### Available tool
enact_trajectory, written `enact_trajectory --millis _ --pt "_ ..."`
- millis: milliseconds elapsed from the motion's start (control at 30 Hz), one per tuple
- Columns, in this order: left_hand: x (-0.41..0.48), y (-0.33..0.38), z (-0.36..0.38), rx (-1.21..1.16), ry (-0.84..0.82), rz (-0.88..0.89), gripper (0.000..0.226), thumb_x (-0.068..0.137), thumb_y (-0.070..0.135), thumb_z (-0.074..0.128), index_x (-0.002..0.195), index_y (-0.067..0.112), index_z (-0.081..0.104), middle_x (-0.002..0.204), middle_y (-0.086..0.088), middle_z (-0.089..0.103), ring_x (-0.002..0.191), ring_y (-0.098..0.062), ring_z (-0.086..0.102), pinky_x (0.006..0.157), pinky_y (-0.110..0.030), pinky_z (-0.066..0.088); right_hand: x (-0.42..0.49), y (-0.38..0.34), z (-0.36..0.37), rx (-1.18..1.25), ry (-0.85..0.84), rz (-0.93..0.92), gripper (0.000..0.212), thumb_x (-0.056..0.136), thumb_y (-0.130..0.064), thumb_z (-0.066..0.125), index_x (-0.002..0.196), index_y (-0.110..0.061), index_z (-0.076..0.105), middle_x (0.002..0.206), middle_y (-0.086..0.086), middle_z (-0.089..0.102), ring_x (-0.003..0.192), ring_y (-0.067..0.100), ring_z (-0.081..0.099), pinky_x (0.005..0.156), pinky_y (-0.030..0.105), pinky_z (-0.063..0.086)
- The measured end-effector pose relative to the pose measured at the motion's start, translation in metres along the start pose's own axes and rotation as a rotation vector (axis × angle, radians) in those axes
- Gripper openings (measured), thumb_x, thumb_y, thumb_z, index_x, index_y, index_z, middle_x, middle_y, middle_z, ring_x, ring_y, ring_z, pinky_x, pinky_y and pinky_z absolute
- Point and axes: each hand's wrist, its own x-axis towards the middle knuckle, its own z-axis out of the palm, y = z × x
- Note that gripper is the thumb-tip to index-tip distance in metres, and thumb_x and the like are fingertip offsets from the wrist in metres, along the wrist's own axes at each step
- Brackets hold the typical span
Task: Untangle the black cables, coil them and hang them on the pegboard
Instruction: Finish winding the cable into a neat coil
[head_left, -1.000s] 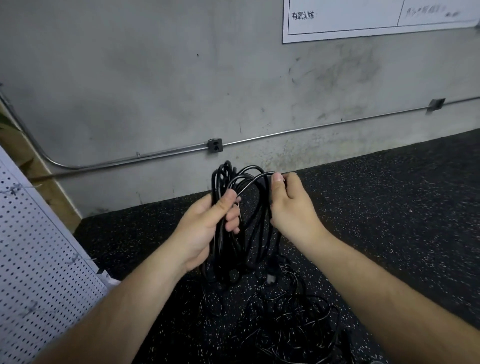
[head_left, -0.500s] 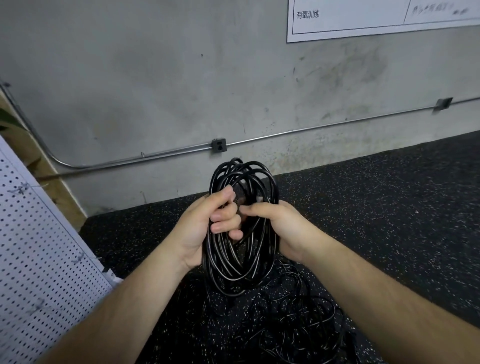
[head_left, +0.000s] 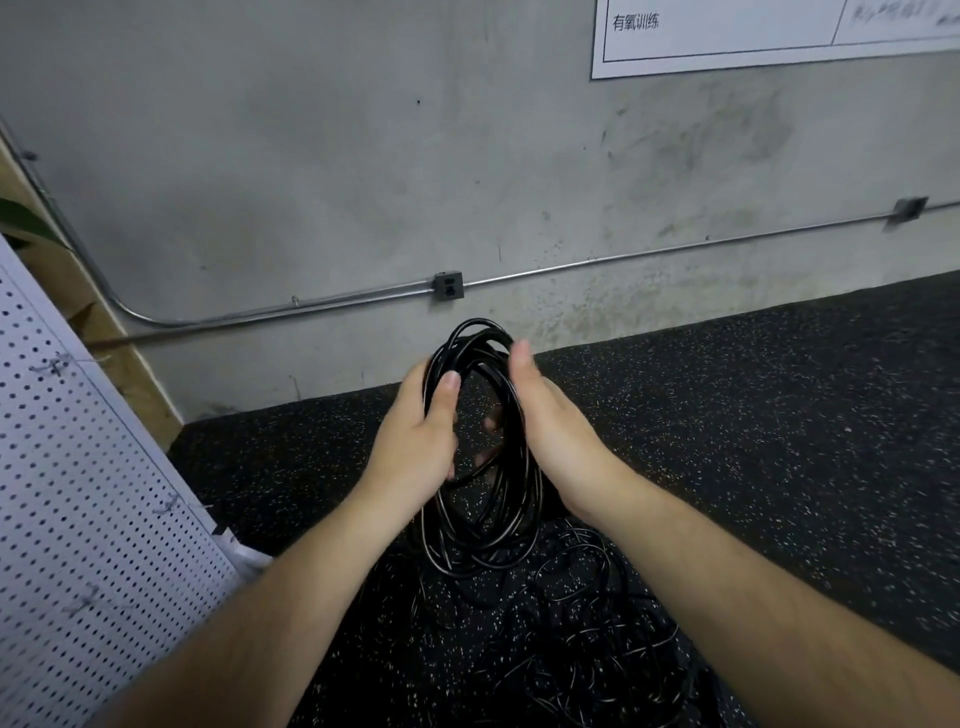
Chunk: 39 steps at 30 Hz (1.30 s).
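Coil (head_left: 511, 415) of black cable dead centre, held upright between both hands. Left hand (head_left: 415, 447) grips coil's 9 o'clock side, thumb laid over strands, fingers tucked behind. Right hand (head_left: 561, 441) wraps 3 o'clock side, thumb sticking up, couple of fingertips poking through loop. Bottom of coil hangs low over speckled floor (head_left: 779, 415) — can't tell if it touches loose tangle (head_left: 571, 623) sprawled at 5 o'clock. Pegboard (head_left: 78, 493) off at 8 o'clock, well apart from coil.
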Motion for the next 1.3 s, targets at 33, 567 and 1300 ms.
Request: enact_trajectory --millis 33,567,1300 --pt "-0.002 0.001 0.003 0.009 0.011 0.023 0.030 0.107 0.042 0.042 0.135 0.037 0.052 0.077 0.008 0.055 0.052 -0.009 0.049 0.058 -0.038 0.049 0.002 0.000 0.005 -0.003 0.024 -0.008 0.088 0.082 -0.092 0.023 0.135 -0.033 0.060 0.128 -0.003 0.068 0.122 0.023 0.062 0.110 0.047 0.045" --pt "-0.007 0.019 0.036 -0.061 -0.145 0.194 0.043 0.109 0.029 0.043 0.151 0.037 0.043 0.141 0.026 0.055 0.131 0.015 0.045 0.113 -0.012 0.033 0.000 -0.004 -0.011 -0.149 0.340 -0.288 0.053 0.103 -0.056 0.030 0.108 -0.011 0.059 0.095 -0.002 0.067 0.090 0.011 0.065 0.081 0.028 0.050" --pt "-0.021 -0.017 -0.010 0.204 -0.083 0.169 0.021 0.110 0.033 0.035 0.119 0.018 0.046 0.093 0.010 0.064 0.081 0.000 0.065 0.069 -0.022 0.050 0.016 0.022 0.049 -0.171 0.125 -0.227 0.046 0.109 -0.044 0.028 0.127 -0.005 0.043 0.098 -0.012 0.054 0.085 -0.004 0.053 0.064 0.001 0.040"
